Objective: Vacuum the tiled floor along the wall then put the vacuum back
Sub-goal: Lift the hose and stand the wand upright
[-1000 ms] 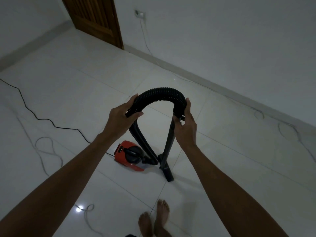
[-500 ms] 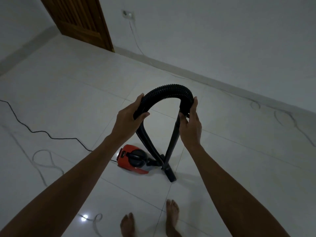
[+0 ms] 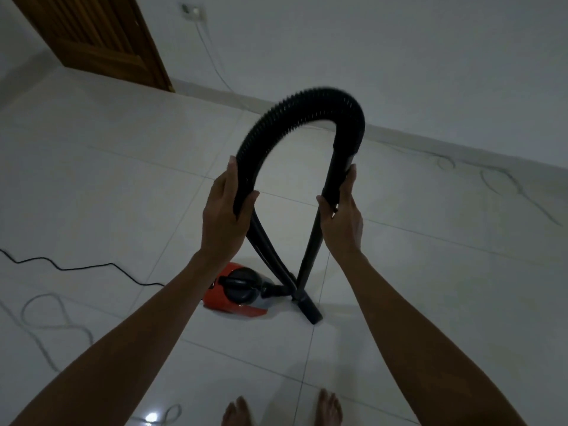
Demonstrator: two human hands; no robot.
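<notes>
A small red and black vacuum cleaner sits on the white tiled floor just ahead of my feet. Its black ribbed hose arches up high between my hands. My left hand grips the hose on the left side of the arch. My right hand holds the rigid black wand just below the hose cuff, thumb and fingers around it. The wand runs down to a black floor nozzle resting on the tiles beside the vacuum body.
A black power cord snakes left across the floor from the vacuum. The white wall with its skirting runs across the back. A wall socket with a thin cable and a brown wooden door are at top left. My bare feet stand below.
The hose arch has risen higher, and both hands have slid down its sides. The view has shifted closer to the wall.
</notes>
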